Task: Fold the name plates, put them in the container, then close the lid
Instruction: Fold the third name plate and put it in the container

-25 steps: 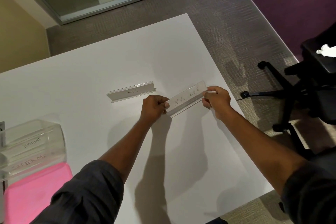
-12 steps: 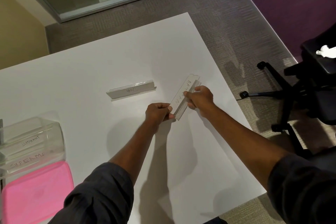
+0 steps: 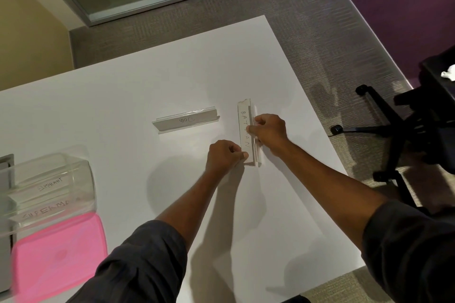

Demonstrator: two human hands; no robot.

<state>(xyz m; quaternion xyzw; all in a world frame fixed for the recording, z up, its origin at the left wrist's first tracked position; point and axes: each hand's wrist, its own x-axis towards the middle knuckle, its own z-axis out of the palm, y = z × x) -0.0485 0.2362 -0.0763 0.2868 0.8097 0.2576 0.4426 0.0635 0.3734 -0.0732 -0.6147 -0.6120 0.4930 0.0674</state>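
The BATMAN name plate (image 3: 245,115) is held lengthwise away from the body, near end pinched by the left hand (image 3: 225,157), mid-length gripped by the right hand (image 3: 270,131).

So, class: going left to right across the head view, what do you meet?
Clear container → name plate lying alone → left hand → held name plate → right hand → office chair.
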